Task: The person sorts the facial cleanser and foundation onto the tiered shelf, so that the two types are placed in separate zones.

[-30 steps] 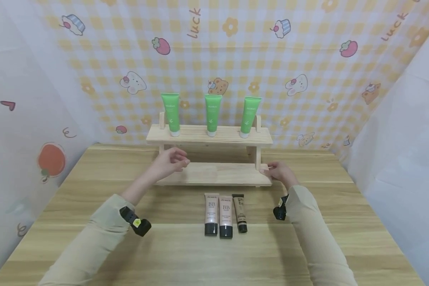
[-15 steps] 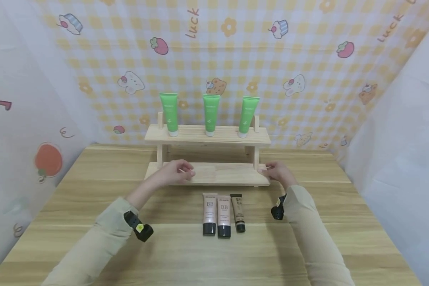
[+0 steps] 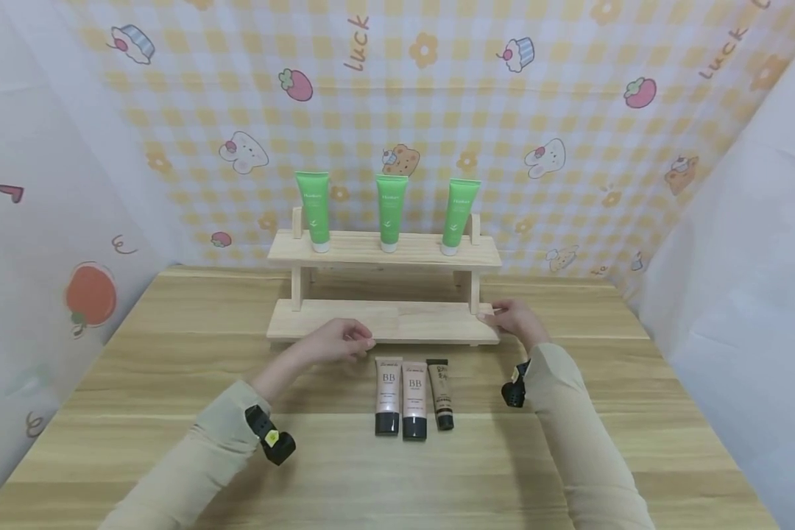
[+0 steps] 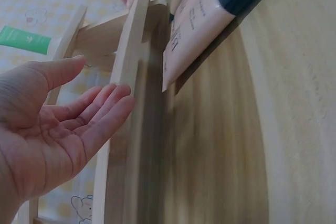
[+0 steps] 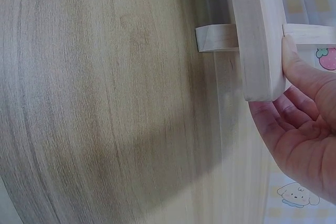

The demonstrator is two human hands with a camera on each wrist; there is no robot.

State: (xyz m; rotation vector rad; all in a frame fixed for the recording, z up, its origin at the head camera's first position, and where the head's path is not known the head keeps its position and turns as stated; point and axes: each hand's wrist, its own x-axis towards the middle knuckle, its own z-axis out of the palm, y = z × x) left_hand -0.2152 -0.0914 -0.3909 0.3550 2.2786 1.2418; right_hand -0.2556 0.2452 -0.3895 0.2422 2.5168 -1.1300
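Observation:
A two-tier wooden display shelf (image 3: 430,321) stands at the back of the table. My right hand (image 3: 518,322) grips the right end of its lower board, thumb on top and fingers beneath, as the right wrist view shows. Nothing is in my left hand (image 3: 334,341); its fingers are loosely bent just over the front edge of the lower board. Close to its fingertips lie two pinkish BB cream tubes, the left one (image 3: 388,394) and the middle one (image 3: 414,397), black caps toward me. A slimmer tan tube (image 3: 442,394) with a black cap lies beside them.
On the upper tier three green squeeze tubes stand on their white caps: left (image 3: 316,210), middle (image 3: 391,212) and right (image 3: 460,213). A yellow checked cloth (image 3: 424,110) hangs behind the shelf. White cloth (image 3: 748,221) hangs at the sides of the wood-grain table (image 3: 344,471).
My left hand has come from the shelf's left side, across the lower board, toward me and to the right, near the BB cream tubes. The right hand has kept its grip on the shelf.

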